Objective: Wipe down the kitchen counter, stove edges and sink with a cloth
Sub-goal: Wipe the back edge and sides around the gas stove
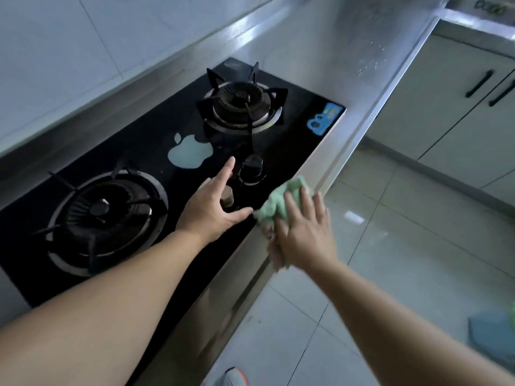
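Note:
A black glass stove [303, 112] with two burners is set into the steel counter [334, 48]. A green cloth [274, 200] lies bunched on the stove's front edge, and my right hand [305, 229] presses flat on it with fingers spread. My left hand [213, 201] rests open on the glass beside the two control knobs, one knob [252, 164] just past its fingertips and the other [228, 196] partly hidden under its palm. The sink corner [485, 6] shows at the far top right.
Near burner [106, 213] at left, far burner [242, 103] behind the knobs. A pale apple-shaped sticker [189, 153] and a blue sticker [324, 118] mark the glass. Cabinets with black handles [479, 83] stand across the tiled floor. A shoe [234, 377] is below the counter front.

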